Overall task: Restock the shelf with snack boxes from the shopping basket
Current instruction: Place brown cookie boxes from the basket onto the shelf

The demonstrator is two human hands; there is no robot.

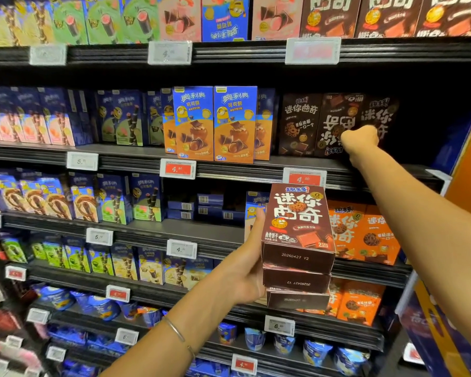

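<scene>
mid-restock: left hand (245,270) grips three stacked brown boxes (297,240) at centre frame; right hand (360,138) reaches into the brown row (299,123) on the shelf (229,172), right of centre, its grip hidden. next, i'd guess, another box gets slotted in upright.

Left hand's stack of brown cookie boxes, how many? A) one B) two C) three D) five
C: the left hand holds a stack of brown boxes that shows three end faces, one under another.
</scene>
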